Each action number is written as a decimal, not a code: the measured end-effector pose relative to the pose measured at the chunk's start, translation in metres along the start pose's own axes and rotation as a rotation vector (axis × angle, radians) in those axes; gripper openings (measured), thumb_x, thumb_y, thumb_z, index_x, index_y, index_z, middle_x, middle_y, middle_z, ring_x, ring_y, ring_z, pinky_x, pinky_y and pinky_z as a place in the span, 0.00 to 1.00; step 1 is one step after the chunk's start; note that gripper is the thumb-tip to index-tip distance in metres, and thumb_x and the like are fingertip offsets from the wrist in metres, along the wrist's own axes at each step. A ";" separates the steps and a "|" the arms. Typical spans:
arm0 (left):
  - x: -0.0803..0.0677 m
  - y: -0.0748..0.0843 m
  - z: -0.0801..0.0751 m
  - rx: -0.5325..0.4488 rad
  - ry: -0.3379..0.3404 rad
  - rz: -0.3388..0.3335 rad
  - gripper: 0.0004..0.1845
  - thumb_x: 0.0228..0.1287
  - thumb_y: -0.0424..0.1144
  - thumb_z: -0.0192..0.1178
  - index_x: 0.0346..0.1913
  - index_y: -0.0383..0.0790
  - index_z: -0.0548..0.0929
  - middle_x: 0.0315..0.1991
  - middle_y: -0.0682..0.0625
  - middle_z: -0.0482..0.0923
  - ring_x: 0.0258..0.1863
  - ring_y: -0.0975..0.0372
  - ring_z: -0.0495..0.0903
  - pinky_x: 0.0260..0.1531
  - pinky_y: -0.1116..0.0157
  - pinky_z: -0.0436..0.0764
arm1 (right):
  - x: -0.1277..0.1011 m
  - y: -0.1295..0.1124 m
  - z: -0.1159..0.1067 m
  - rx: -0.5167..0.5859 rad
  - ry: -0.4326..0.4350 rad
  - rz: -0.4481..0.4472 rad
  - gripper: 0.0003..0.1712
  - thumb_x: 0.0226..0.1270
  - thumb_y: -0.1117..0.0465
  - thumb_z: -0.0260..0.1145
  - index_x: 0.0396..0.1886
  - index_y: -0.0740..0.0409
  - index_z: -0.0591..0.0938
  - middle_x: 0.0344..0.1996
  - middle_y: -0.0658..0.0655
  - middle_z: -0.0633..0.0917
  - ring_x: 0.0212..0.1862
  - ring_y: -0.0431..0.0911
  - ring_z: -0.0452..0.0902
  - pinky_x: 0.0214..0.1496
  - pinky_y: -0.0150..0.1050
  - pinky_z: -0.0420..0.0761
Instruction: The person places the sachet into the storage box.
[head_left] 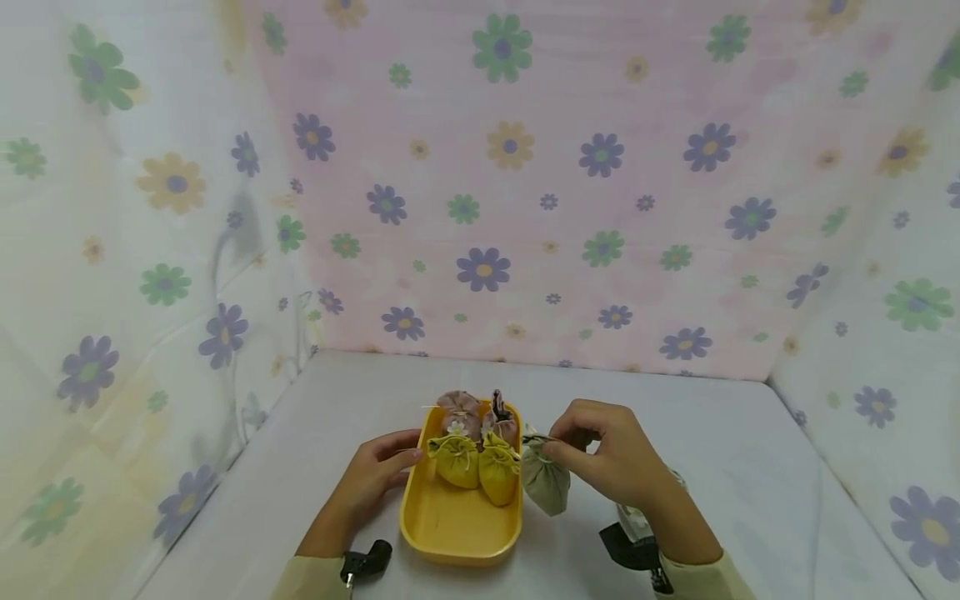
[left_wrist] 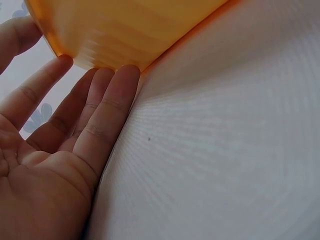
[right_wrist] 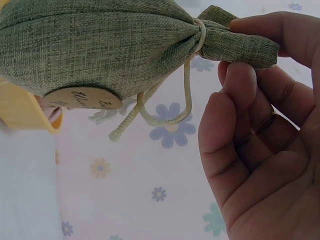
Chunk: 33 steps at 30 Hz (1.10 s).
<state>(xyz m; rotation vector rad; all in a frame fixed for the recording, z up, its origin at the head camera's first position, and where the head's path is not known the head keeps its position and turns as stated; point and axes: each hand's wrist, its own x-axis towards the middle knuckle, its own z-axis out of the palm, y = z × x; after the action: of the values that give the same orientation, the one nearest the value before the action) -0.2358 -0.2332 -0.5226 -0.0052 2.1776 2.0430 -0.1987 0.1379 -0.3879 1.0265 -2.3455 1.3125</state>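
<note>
My right hand (head_left: 607, 446) pinches a grey-green drawstring pouch (head_left: 545, 479) by its gathered top. The pouch hangs just right of a yellow tray (head_left: 450, 533). A cream cord and a round tag with writing show on the pouch (right_wrist: 100, 55) in the right wrist view. My left hand (head_left: 378, 471) touches the tray's left side with fairly straight fingers (left_wrist: 107, 115). Inside the tray, two yellow pouches (head_left: 456, 461) sit in front of two dusky pink pouches (head_left: 459, 408). The front part of the tray shows its bare floor.
A whitish item (head_left: 633, 522) lies partly hidden under my right forearm. White cloth (head_left: 750, 500) covers the table. Flower-patterned curtains (head_left: 555, 250) stand at the back and both sides. A black wrist strap (head_left: 365, 562) is on my left wrist.
</note>
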 end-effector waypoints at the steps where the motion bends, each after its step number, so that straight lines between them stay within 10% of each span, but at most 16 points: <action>1: 0.000 -0.001 0.001 -0.001 0.000 -0.002 0.30 0.64 0.51 0.73 0.66 0.44 0.82 0.65 0.44 0.80 0.60 0.55 0.83 0.52 0.59 0.88 | 0.000 -0.001 0.001 0.003 -0.001 -0.001 0.08 0.66 0.60 0.76 0.35 0.38 0.87 0.30 0.41 0.84 0.29 0.38 0.78 0.28 0.33 0.82; 33: 0.004 -0.001 0.001 0.033 0.008 -0.011 0.30 0.62 0.55 0.73 0.64 0.49 0.83 0.64 0.49 0.81 0.62 0.56 0.82 0.54 0.61 0.87 | 0.027 -0.011 0.062 0.097 -0.176 -0.037 0.04 0.69 0.58 0.73 0.35 0.41 0.88 0.32 0.40 0.84 0.30 0.36 0.78 0.30 0.32 0.84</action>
<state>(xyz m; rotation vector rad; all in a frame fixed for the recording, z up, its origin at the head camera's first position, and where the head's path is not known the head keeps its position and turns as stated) -0.2396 -0.2322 -0.5239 -0.0218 2.2108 2.0043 -0.2036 0.0704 -0.4006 1.2558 -2.3953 1.3860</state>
